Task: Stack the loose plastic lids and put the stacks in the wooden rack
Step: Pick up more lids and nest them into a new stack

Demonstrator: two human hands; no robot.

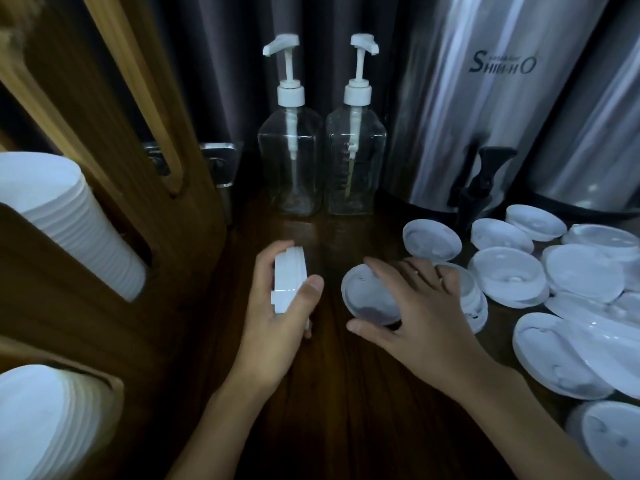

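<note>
My left hand (277, 306) grips a small stack of white plastic lids (289, 277) on edge, thumb over its front. My right hand (412, 306) holds one single white lid (369, 294) tilted upward, fingers spread over it and the thumb under its lower rim. Several loose white lids (509, 275) lie scattered on the dark wooden counter (346, 393) to the right. The wooden rack (86, 237) fills the left side, with lid stacks (69, 220) lying in its slots.
Two empty clear pump bottles (291, 161) stand at the back centre. Two steel drink urns (485, 109) with a black tap (481, 181) stand at the back right, just behind the loose lids. A dark curtain hangs behind.
</note>
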